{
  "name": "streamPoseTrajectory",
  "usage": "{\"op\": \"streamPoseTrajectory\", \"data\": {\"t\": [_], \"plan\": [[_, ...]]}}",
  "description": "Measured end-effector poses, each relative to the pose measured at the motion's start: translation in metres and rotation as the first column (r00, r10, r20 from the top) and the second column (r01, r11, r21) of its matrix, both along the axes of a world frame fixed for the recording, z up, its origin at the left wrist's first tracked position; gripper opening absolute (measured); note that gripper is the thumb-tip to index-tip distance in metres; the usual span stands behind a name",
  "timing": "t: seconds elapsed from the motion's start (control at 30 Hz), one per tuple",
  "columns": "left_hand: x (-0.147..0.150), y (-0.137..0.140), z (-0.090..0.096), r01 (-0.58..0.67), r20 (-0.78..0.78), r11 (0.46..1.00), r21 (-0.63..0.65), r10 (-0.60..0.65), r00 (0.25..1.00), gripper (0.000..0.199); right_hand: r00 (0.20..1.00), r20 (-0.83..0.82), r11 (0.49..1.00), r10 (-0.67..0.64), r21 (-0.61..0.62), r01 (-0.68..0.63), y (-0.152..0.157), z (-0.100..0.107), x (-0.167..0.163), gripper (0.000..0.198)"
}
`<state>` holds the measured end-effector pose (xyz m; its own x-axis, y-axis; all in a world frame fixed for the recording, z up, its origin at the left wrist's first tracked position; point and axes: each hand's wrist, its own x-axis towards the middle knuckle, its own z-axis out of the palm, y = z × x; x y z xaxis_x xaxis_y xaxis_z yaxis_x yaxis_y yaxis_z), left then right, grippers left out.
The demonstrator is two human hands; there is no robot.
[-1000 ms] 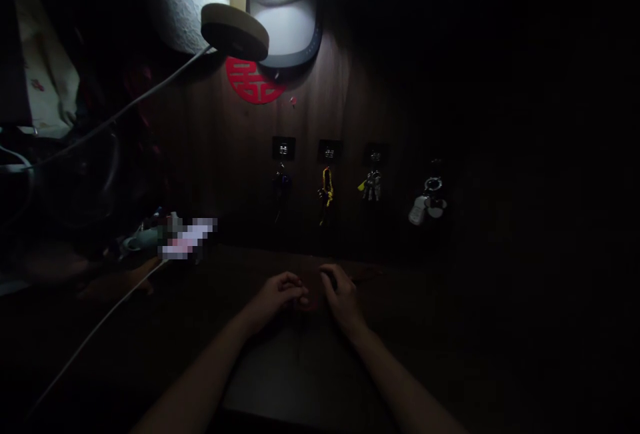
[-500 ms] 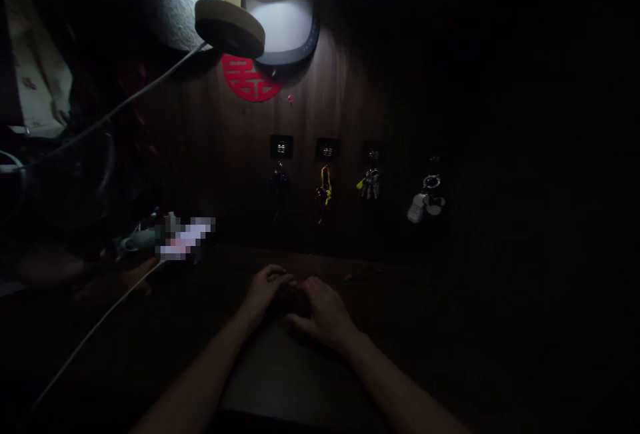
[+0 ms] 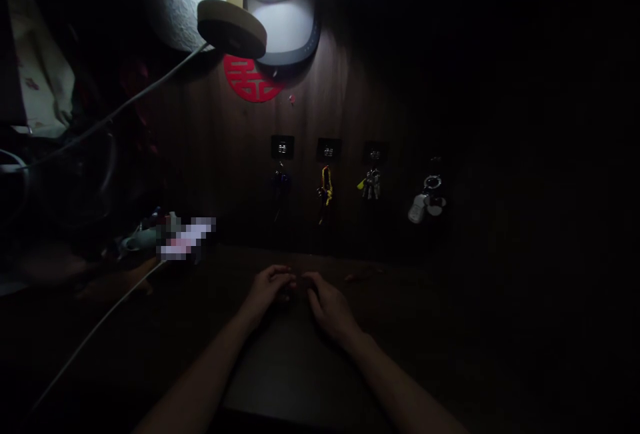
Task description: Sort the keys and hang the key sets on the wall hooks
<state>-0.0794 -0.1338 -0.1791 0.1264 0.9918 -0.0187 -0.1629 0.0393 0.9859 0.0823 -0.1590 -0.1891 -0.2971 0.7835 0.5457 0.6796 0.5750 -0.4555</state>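
Note:
Both my hands rest over a dark tabletop (image 3: 300, 381) in very dim light. My left hand (image 3: 270, 287) has its fingers curled in, thumb side toward the middle; whatever it holds, if anything, is lost in shadow. Just to its right, a small gap away, my right hand (image 3: 330, 307) is loosely bent, with the thumb a little apart from the fingers and no object visible in it. The space between the fingertips is too dark to make out any small thing.
A lit lamp with a round wooden part (image 3: 233, 27) hangs above. Keys (image 3: 371, 184), a yellow cord (image 3: 327, 184) and tags (image 3: 425, 206) hang on the wooden wall beside a red paper cutout (image 3: 253, 79). A white cable (image 3: 100, 321) crosses the left side.
My right hand has moved slightly right, away from my left hand, and its thumb has drawn up toward the fingers. My left hand has barely moved.

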Motion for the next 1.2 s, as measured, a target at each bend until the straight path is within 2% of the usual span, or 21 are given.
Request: {"op": "streamPoseTrajectory", "data": {"t": [0.13,0.37,0.57,0.7,0.83,1.03,1.2], "plan": [[0.001,0.001,-0.002,0.051,-0.030,0.999,-0.002,-0.051,0.998,0.029,0.998,-0.054,1.000,-0.030,-0.010,0.029,0.002,-0.001,0.002,0.029],[0.003,-0.005,0.001,0.193,-0.155,0.979,0.066,-0.181,0.971,0.035,0.991,-0.136,1.000,0.000,0.023,0.004,0.003,0.002,0.004,0.026],[0.003,-0.008,0.002,0.284,-0.228,0.956,0.075,-0.260,0.938,0.035,0.970,-0.176,0.984,-0.170,0.024,0.177,0.008,0.003,0.010,0.026],[0.003,-0.010,0.004,0.331,-0.225,0.943,0.041,-0.314,0.922,0.037,0.966,-0.149,0.977,-0.212,0.000,0.215,0.009,0.002,0.014,0.027],[0.002,-0.009,0.003,0.372,-0.165,0.928,0.028,-0.363,0.917,0.035,0.979,-0.090,0.983,-0.184,-0.018,0.183,0.007,0.001,0.013,0.026],[-0.002,-0.006,0.004,0.356,0.062,0.934,0.036,-0.358,0.932,0.034,0.996,-0.054,0.997,-0.071,0.038,0.073,0.004,0.004,0.009,0.025],[-0.001,-0.007,0.004,0.373,0.099,0.925,0.070,-0.379,0.920,0.034,0.998,-0.055,0.976,0.026,0.215,-0.013,0.001,0.007,0.006,0.028]]}}
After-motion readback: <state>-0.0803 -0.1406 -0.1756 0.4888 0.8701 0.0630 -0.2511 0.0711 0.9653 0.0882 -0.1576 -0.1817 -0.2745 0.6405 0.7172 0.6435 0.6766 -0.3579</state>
